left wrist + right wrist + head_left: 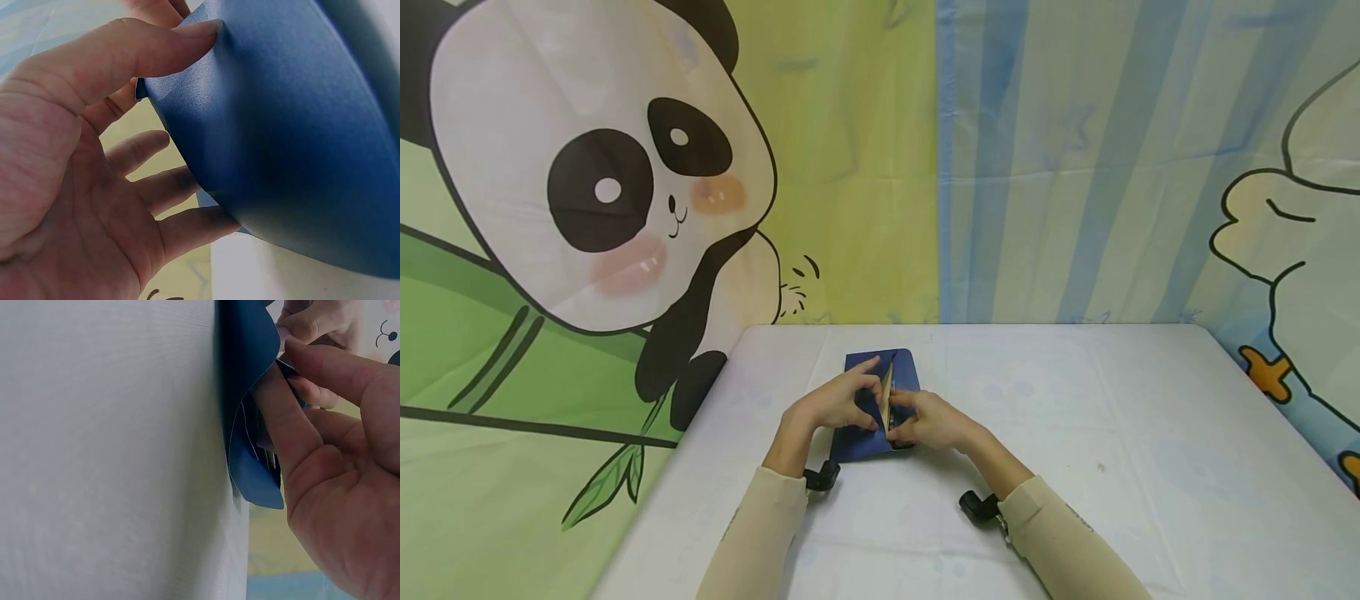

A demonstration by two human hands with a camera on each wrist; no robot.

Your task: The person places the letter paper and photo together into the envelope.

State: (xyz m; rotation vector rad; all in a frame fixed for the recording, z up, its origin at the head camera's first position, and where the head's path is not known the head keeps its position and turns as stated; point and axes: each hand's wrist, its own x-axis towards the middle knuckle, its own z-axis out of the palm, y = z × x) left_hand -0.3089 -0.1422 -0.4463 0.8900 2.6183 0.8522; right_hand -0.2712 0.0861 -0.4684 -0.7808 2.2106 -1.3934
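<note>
A dark blue paper envelope point(859, 443) lies on the table, its mouth spread apart. A narrow cream-coloured strip point(886, 402) shows in the opening; whether it is lining or contents I cannot tell. My left hand point(841, 402) pinches one edge of the mouth. In the left wrist view, the thumb point(187, 47) presses the blue face and the other fingers reach behind the edge. From the opposite side, my right hand point(938, 421) grips the mouth, its index finger point(287, 415) inside the opening and its thumb at the edge. The envelope's inside is mostly hidden.
A white cloth covers the table point(1037, 392), ending at a printed curtain point(842, 167) behind. Black wrist cameras sit under the left wrist point(823, 477) and the right wrist point(979, 507), close above the tabletop.
</note>
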